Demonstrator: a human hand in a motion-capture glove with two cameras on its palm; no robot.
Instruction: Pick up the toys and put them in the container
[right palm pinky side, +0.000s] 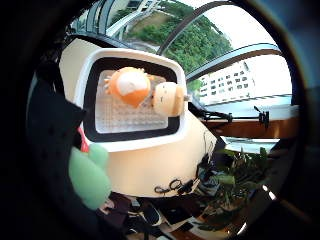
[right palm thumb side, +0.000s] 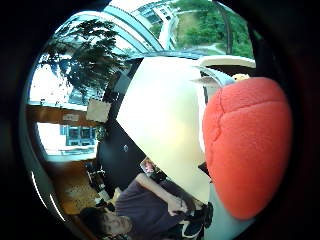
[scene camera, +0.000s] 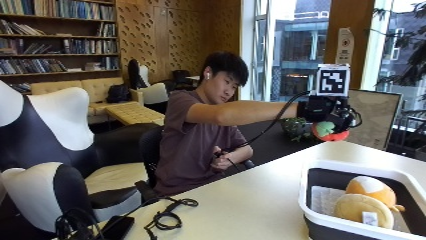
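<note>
Red-green toy (scene camera: 327, 130) clamped in right hand (scene camera: 325, 114) fingers above table (scene camera: 266, 200); container (scene camera: 319, 220) label unreadable.

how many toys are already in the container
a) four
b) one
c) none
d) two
d: in the outside view the container holds two plush toys, an orange-and-white one and a tan one, while the gloved right hand holds a third, a red-and-green toy, up in the air above the table.
</note>
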